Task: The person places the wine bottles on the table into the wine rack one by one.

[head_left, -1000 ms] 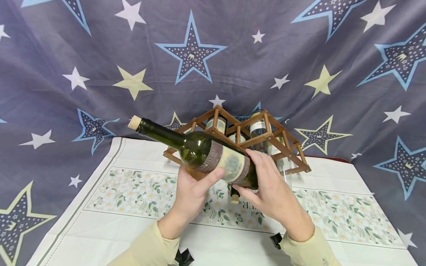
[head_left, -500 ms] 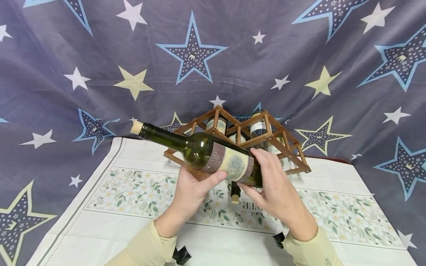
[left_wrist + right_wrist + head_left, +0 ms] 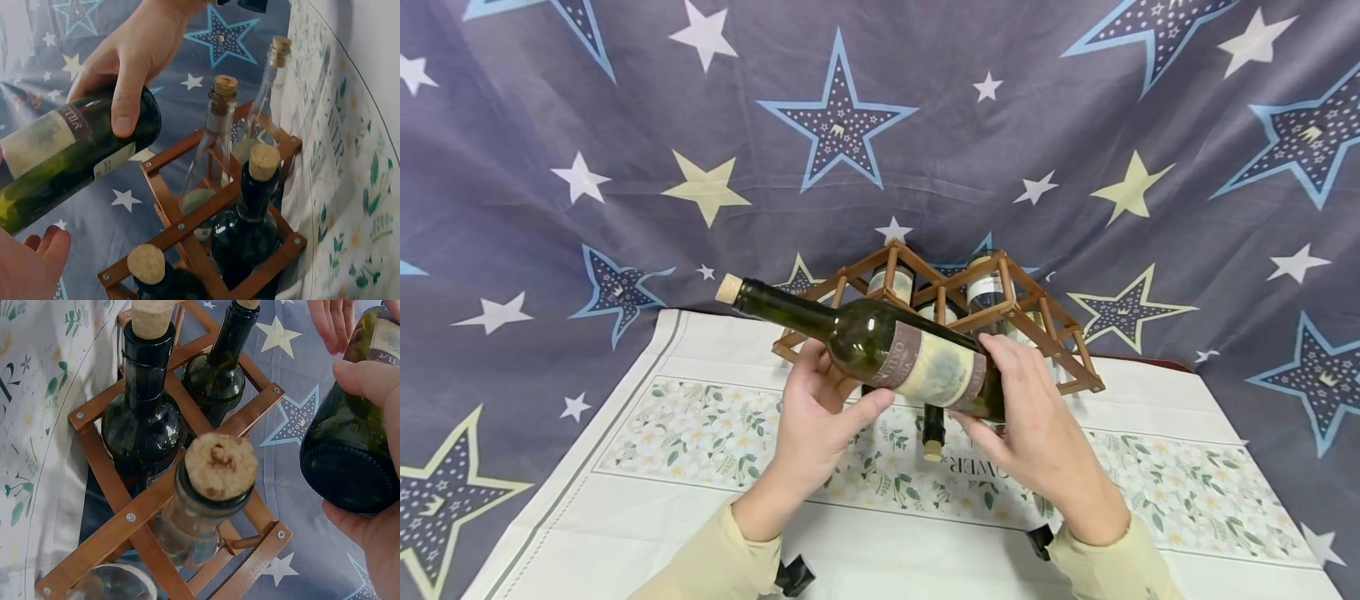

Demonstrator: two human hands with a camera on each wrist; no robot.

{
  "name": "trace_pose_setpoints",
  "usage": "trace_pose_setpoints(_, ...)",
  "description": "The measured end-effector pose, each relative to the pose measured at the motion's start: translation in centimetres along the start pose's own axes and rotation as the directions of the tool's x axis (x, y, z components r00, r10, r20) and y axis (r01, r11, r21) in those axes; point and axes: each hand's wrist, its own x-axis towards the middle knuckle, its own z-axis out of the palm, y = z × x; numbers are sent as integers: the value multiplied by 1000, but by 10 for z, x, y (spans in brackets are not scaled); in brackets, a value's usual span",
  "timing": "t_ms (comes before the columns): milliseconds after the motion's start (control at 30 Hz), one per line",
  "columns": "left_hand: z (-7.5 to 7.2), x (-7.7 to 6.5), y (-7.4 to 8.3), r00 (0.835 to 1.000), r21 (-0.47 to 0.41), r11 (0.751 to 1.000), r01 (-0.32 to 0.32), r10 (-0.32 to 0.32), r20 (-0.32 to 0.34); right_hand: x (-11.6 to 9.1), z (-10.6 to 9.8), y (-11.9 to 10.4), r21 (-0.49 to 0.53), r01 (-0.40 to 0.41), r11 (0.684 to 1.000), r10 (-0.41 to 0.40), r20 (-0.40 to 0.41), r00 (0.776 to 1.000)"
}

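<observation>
A dark green wine bottle (image 3: pixel 872 337) with a cork and a cream and brown label is tilted, its neck toward the upper left in the head view. My right hand (image 3: pixel 1048 433) grips it near its base, thumb on one side and fingers on the other. My left hand (image 3: pixel 820 425) is under the shoulder end, its fingers loosened and spread; the right wrist view shows a gap between these fingers (image 3: pixel 331 325) and the glass. Behind stands a wooden wine rack (image 3: pixel 1015 312) holding several corked bottles, partly hidden by the bottle and hands.
In the rack are dark bottles (image 3: pixel 244 234) and clear ones (image 3: pixel 206 165), corks toward the front. A white tablecloth (image 3: pixel 625 533) with a floral band covers the table. A star-patterned curtain (image 3: pixel 925 183) hangs close behind the rack.
The bottle has moved slightly right and down with my right hand. My left hand has shifted a little left and its fingers have loosened from around the bottle.
</observation>
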Motion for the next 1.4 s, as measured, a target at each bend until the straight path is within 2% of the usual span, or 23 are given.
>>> trace_pose_setpoints(133, -5, -2, 1, 999, 41, 999, -31, 31, -19, -2, -3, 3, -13, 0, 1000, 0, -2, 1000)
trace_pose_setpoints(300, -13, -2, 1, 992, 85, 989, -124, 126, -22, -5, -6, 6, -28, -7, 1000, 7, 0, 1000)
trace_pose_setpoints(567, -25, 0, 1, 957, 139, 949, -283, 290, -34, -9, -11, 11, -34, 9, 999, -10, -17, 1000)
trace_pose_setpoints(667, -26, 1, 5, 932, 182, 920, -346, 360, -48, -11, -13, 13, -43, 8, 999, -9, -17, 1000)
trace_pose_setpoints(800, -23, 3, 16, 875, 267, 852, -450, 481, -59, -14, -15, 15, -58, 4, 998, -5, -13, 1000)
trace_pose_setpoints(1000, -18, 6, 30, 779, 410, 720, -559, 626, -37, -18, -18, 18, -69, -3, 998, 3, 3, 1000)
trace_pose_setpoints(1133, -18, 8, 32, 720, 487, 630, -605, 694, -4, -20, -19, 20, -77, -8, 997, 10, 17, 1000)
trace_pose_setpoints(1300, -20, 11, 30, 656, 559, 523, -643, 753, 51, -23, -21, 23, -91, -16, 996, 19, 35, 999)
trace_pose_setpoints(1400, -22, 13, 29, 621, 584, 467, -663, 779, 82, -25, -22, 25, -94, -10, 996, 14, 42, 999)
